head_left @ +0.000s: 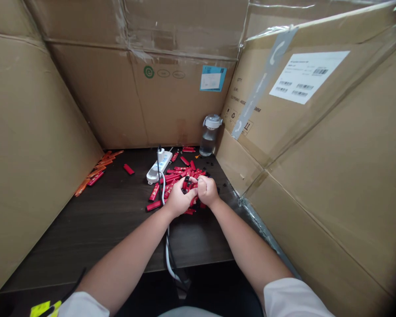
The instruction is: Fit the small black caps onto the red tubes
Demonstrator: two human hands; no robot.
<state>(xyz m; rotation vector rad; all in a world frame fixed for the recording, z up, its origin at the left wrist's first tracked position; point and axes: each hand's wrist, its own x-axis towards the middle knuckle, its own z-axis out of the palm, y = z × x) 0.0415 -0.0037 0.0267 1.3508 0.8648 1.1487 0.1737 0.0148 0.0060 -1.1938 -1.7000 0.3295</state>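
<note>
My left hand [180, 197] is closed around a small red stick-like piece with a black end [186, 183], held over the pile. Right beside it, my right hand [207, 190] is curled with thumb and fingers pressed together, its knuckles close to that piece. Whatever its fingertips grip is hidden. Beneath and around both hands lies a heap of similar flat red pieces [154, 192], some with black ends and pale printing. Small black bits [211, 164] are scattered to the right of the heap.
A white power strip [166, 159] with a plug and a white cable [167, 251] lies left of the heap. A water bottle [208, 136] stands at the back right. Orange pieces [100, 168] line the left side. Cardboard walls [181, 105] enclose the dark table [112, 224].
</note>
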